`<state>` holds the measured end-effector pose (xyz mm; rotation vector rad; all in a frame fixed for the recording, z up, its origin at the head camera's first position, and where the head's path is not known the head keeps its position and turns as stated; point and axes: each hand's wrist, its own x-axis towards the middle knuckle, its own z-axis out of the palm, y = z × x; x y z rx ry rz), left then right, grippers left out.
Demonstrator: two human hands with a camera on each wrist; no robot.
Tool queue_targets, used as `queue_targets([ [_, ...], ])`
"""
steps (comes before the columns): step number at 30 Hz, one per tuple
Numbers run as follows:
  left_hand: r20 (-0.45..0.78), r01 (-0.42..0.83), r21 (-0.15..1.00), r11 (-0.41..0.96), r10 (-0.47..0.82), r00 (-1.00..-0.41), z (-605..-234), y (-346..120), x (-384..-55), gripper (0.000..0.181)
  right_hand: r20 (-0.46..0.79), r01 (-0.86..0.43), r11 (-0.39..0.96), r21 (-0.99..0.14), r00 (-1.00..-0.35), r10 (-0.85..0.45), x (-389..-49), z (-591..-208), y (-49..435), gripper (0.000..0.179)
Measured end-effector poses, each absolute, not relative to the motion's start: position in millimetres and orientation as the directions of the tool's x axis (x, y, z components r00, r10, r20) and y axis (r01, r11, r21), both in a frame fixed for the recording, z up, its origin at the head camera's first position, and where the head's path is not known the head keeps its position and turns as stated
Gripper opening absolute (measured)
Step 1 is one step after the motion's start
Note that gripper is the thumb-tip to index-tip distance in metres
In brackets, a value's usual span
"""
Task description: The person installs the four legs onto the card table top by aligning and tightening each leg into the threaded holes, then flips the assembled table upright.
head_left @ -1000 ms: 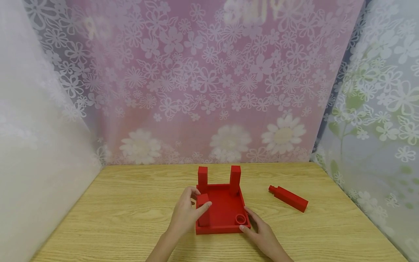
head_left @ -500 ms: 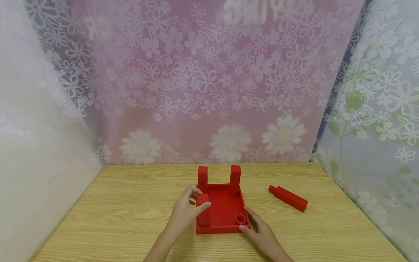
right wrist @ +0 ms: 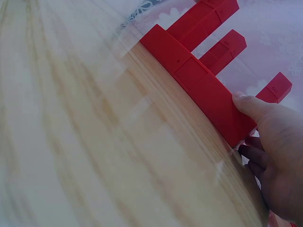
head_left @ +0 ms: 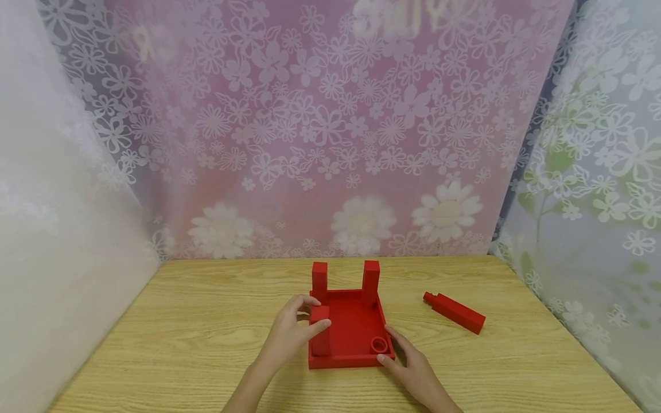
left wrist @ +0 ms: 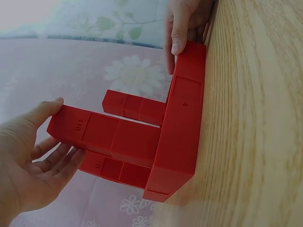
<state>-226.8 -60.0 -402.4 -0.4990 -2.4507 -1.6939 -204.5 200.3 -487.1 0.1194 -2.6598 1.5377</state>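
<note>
A shallow red square tray (head_left: pixel 353 327) with a raised rim lies on the table, like an upturned tabletop. Square red posts stand upright at its far left (head_left: pixel 320 278) and far right (head_left: pixel 371 281) corners. My left hand (head_left: pixel 291 330) holds the top of the near-left post (head_left: pixel 321 332) between thumb and fingers; in the left wrist view this post (left wrist: pixel 102 132) is marked 118 and meets the tray. An open round socket (head_left: pixel 379 345) shows at the near-right corner. Beside it my right hand (head_left: pixel 410 364) grips the tray's corner, thumb on the near rim.
A loose red post (head_left: pixel 457 314) with a narrower stepped end lies on its side to the right of the tray. The wood-grain table (head_left: pixel 206 321) is bounded by a flowered pink curtain (head_left: pixel 330 132) behind and pale sheets on both sides.
My left thumb and forearm have shifted slightly leftward, with the near-left post still upright in my fingers. The right hand, the tray and the loose post look unmoved.
</note>
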Motion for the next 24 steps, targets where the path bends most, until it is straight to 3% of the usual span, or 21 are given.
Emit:
queue_targets([
  [7,0.227,0.273,0.916,0.294,0.181,-0.957,-402.4,-62.1,-228.5,0.048,0.088,-0.092,0.501,-0.860,-0.996,-0.031,-203.9,-485.7,199.6,0.069],
  [24,0.287,0.362,0.868,0.340,0.252,-0.924,-400.2,-65.0,-225.7,0.035,0.077,-0.085,0.504,-0.860,-0.996,-0.036,-201.7,-482.9,198.8,0.069],
])
